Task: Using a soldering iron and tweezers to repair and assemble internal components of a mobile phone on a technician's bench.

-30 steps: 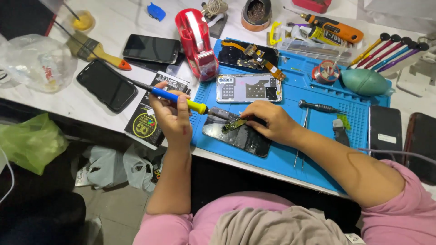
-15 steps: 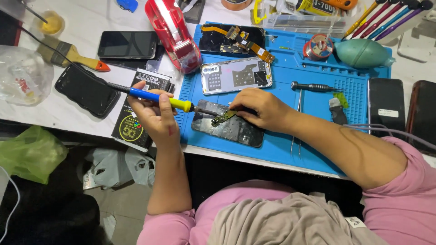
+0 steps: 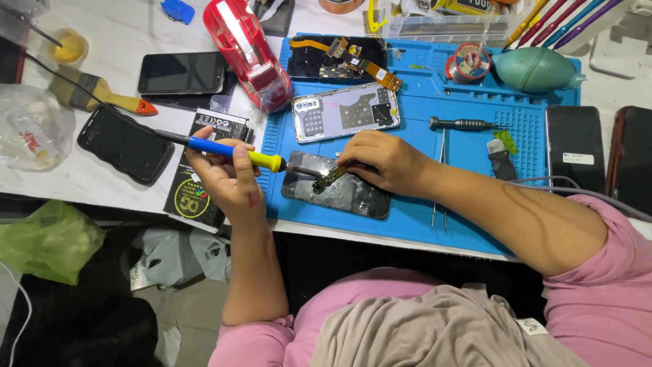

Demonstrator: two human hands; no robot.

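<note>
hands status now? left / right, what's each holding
Left hand: closed around the blue-and-yellow-handled soldering iron.
Right hand: fingers pinched on a small gold-coloured circuit part over the dark opened phone.

white worktable [image 3: 102, 183] over a dim floor [image 3: 183, 319], green bag [image 3: 47, 239] below

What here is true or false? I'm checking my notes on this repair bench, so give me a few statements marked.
1. The left hand holds a blue and yellow soldering iron. True.
2. The right hand holds the green bulb blower. False: it rests on the opened phone.
3. The red tape dispenser stands on the floor. False: it is on the table.
4. Tweezers lie on the blue mat. True.
</note>
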